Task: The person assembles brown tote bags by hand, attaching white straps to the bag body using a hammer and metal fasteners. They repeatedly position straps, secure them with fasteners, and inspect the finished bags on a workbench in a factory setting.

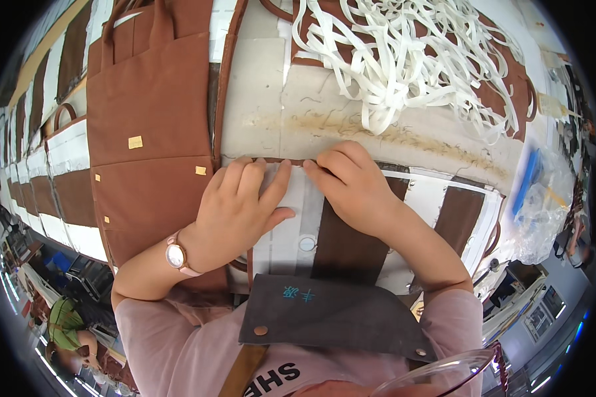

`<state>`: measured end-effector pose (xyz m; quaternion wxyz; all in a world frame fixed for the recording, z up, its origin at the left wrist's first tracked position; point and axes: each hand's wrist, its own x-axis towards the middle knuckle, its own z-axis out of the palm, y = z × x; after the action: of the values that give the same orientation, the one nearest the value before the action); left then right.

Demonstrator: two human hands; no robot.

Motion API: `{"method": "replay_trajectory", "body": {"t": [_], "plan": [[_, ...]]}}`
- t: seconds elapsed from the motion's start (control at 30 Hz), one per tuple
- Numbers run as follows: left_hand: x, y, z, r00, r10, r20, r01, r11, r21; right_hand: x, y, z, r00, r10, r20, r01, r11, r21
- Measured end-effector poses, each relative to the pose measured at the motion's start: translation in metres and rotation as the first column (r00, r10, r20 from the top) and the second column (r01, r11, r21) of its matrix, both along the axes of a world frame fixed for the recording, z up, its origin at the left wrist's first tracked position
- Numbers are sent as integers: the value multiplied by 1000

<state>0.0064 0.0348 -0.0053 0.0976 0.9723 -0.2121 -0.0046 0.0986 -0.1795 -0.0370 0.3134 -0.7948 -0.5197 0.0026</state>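
Note:
A brown-and-white striped bag piece (351,248), partly under a clear film, lies flat in front of me, its thin brown far edge running beneath my fingertips. My left hand (235,208), with a wristwatch (175,255) on that wrist, rests its fingertips along this edge; the thumb stands apart and the fingers are bent but not closed. Just right of it, my right hand (357,188) has its fingers curled, thumb and forefinger pinching the same edge. What lies beneath the fingertips is mostly hidden. A brown fabric bag (155,112) with handles lies beside my left hand.
A tangled heap of white tape strips (410,59) lies on brown fabric at the far right. Grey board (255,99) with brownish stains and loose threads spans the middle. Clear plastic bags (546,218) sit at right; more striped pieces (69,192) lie left. Another person (69,331) works at lower left.

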Motion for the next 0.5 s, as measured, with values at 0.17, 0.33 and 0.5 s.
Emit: {"method": "replay_trajectory", "body": {"t": [0.17, 0.33, 0.5], "plan": [[-1, -1, 1, 1000, 6, -3, -6, 1000, 30, -2, 0, 4, 998, 31, 63, -28, 999, -43], [0, 0, 0, 1000, -13, 7, 12, 1000, 22, -5, 1, -2, 995, -79, -65, 80, 997, 18], [-4, -3, -2, 1000, -12, 28, 10, 999, 50, -9, 3, -5, 992, -102, -69, 105, 994, 35]]}}
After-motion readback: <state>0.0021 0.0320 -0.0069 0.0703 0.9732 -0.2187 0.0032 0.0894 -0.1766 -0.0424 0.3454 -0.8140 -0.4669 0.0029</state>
